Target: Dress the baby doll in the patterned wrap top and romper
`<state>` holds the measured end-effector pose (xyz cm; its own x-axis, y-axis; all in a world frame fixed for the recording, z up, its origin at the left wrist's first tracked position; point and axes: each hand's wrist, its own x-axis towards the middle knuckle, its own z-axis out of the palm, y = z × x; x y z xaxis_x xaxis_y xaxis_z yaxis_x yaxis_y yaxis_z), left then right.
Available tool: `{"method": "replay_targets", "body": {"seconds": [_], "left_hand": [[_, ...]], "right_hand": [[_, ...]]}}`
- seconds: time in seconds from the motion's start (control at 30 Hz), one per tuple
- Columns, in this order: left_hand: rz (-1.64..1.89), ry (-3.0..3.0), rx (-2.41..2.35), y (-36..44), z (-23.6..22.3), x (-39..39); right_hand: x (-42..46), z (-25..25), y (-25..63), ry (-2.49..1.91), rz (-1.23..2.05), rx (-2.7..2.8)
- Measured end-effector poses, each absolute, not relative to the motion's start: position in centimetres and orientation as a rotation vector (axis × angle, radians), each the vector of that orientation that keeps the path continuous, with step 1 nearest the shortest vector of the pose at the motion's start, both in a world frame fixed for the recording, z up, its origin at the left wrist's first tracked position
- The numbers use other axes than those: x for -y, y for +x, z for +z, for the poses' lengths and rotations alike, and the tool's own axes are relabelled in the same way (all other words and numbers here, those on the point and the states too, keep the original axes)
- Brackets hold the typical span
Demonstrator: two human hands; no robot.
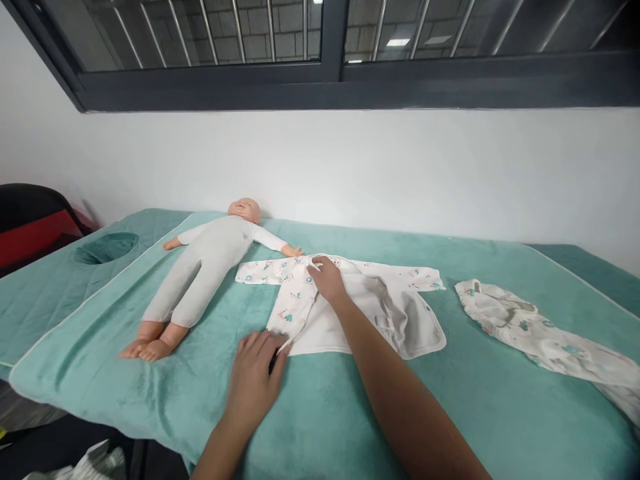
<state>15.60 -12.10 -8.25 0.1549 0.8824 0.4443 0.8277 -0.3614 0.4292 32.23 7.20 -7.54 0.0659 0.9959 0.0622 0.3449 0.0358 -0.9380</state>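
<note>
Hiding shirt (299, 303) edges (partly) are both hands (257, 370) (328, 280)

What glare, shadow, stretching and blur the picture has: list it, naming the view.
Head view: bright, lamp-like patches in the window; head view: soft shadow beside the doll on the sheet; head view: far-right garment looks stretched toward the edge; head view: left hand and right hand show no obvious motion blur.

The baby shirt (373, 293) (white, printed) lies open, partly rumpled.
</note>
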Motion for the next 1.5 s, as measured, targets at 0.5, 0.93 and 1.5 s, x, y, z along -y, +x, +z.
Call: {"method": "replay_targets", "body": {"seconds": [0.5,0.93,1.5], "left_hand": [[1.321,1.948,-1.869,15.1,-7.6,12.1],[1.373,1.908,-2.0,14.9,-8.7,11.8],[1.184,2.276,-1.828,15.1,-8.6,11.8]], "right_hand": [[-5.9,-5.1,32.2,-1.188,1.384,1.002],[-5.2,-4.9,31.7,-0.889,1.515,0.997],[-4.9,-6.9,30.7,-0.962,1.164,1.761]]}}
